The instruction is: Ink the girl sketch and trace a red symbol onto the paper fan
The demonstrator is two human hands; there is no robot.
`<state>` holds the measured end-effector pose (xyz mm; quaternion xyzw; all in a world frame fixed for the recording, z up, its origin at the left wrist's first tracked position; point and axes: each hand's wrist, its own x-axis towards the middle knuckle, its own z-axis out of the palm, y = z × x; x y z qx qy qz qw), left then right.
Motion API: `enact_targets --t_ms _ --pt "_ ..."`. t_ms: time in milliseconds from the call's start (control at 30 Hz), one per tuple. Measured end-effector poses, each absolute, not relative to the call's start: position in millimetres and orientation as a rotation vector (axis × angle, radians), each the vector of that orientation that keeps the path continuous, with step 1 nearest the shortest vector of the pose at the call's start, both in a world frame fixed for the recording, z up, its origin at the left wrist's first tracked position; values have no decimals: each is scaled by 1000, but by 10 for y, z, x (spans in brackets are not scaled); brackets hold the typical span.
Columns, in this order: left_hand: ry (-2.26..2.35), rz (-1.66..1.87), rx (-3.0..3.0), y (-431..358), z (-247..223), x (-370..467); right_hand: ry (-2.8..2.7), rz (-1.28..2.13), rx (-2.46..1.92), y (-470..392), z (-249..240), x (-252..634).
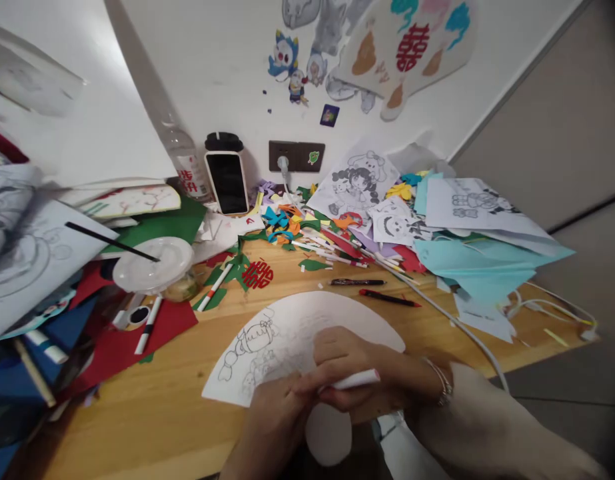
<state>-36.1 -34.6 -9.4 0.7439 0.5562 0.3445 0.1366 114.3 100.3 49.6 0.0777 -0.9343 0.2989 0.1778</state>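
A white fan-shaped paper [292,320] lies on the wooden table, with a pencil-like drawing of a figure on its left part. My right hand [344,363] is over the paper's lower right, its fingers closed round a white marker [357,379] whose reddish end points right. Against it, at the paper's lower edge, rests my left hand [282,407]; its fingers are bent and partly hidden, and what they hold cannot be made out. Just below both hands a pale rounded shape [328,437] shows.
Behind the paper lie a black pen [358,282], a red pen [390,298] and a red cut-out [258,274]. A lidded cup [154,267] with a black straw stands left. Paper scraps, a phone [228,183] and a bottle [187,163] line the wall; a white cable [447,319] crosses the right side.
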Motion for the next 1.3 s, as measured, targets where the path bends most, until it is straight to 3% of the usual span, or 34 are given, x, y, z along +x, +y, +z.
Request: enact_targets --t_ms 300,533,700,833,1033,1167,1300 --pt "1521 1000 2203 -320 38 -339 -2664 1101 118 927 596 1262" --pt "1411 1020 2209 -367 100 -365 -2477 1054 403 944 506 1236" --pt "1562 1144 2088 -375 154 -363 -2153 1340 -74 1184 503 1338" --pt "1405 894 2311 -375 240 -272 -1688 1692 -460 1518 433 1345" --pt "1097 172 2718 -221 400 -159 -1836 1639 -714 1743 317 1092" --pt "1011 91 2815 -71 326 -158 -2074 1875 -672 1790 257 940" --pt "914 135 2876 -42 152 -157 -2065 1744 -861 1793 211 877"
